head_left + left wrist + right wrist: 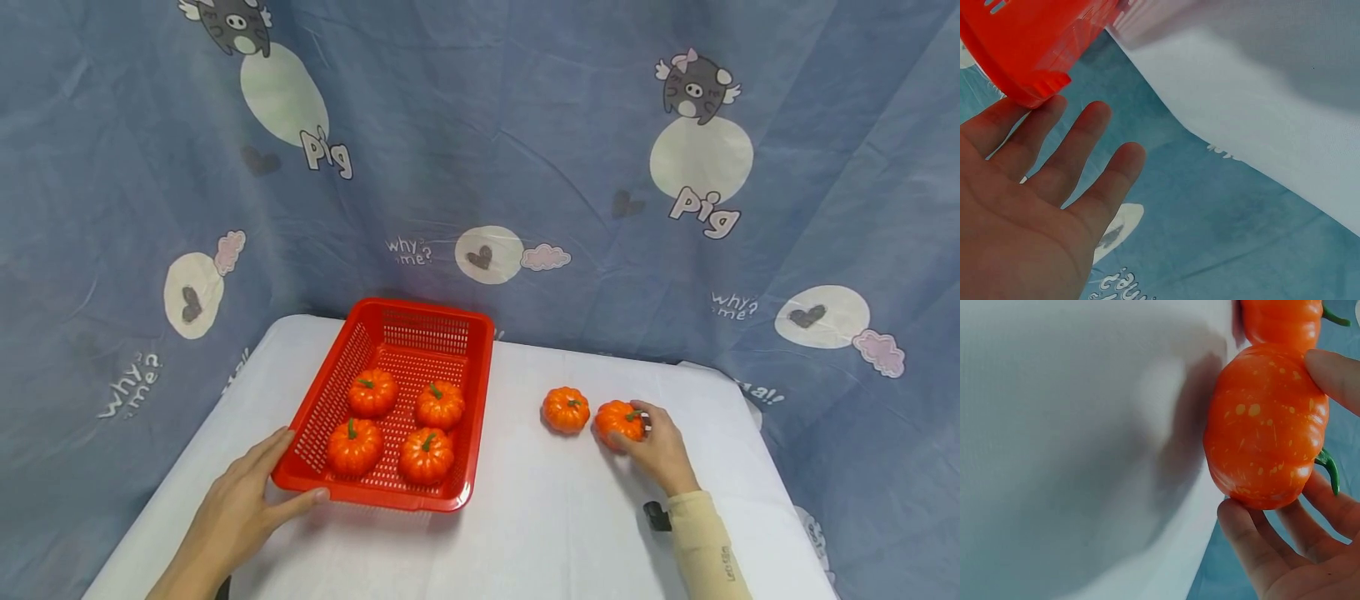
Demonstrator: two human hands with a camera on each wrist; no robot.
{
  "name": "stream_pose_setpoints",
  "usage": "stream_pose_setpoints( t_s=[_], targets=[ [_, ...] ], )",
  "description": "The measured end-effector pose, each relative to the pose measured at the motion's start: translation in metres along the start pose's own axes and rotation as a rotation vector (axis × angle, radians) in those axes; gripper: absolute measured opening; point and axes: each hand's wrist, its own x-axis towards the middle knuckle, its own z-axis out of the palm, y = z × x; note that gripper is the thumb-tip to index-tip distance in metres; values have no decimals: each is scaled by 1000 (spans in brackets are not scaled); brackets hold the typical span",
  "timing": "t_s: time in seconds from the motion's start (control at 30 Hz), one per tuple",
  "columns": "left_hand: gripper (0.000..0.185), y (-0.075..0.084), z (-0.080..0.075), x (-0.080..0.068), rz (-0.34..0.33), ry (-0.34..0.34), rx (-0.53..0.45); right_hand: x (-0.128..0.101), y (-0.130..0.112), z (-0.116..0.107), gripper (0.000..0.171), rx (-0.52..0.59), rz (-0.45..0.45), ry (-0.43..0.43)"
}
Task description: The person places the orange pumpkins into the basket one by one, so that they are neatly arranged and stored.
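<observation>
My right hand (pixel 663 450) pinches a small orange toy pumpkin (pixel 615 419) with a green stem, at the right side of the table. In the right wrist view the thumb is on one side of this pumpkin (pixel 1266 428) and the fingertips on the other. Just left of it is a second pumpkin (pixel 566 410). My left hand (pixel 243 504) is at the near left corner of a red plastic basket (pixel 375 497), thumb spread from the fingers. In the left wrist view its fingers are nearly straight, some touching the basket rim (pixel 1007 87). Several pumpkins (pixel 426 457) lie inside the basket.
A white cloth covers the table (pixel 540 533). Behind and beside it hangs a blue curtain (pixel 570 150) printed with pigs and words. A small black device (pixel 657 516) is at my right wrist, beside the beige sleeve (pixel 705 542).
</observation>
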Motion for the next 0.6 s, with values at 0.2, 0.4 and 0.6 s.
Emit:
stream_pose_setpoints(
  t_s=[0.2,0.4,0.6],
  targets=[
    [126,0,0,0,18,14,-5,0,-4,-7,71,3,-27,25],
    [126,0,1,0,23,18,-6,2,-6,-14,70,-25,-73,36],
    [125,-1,1,-1,27,28,-10,5,-13,-18,69,-43,-141,80]
  ],
)
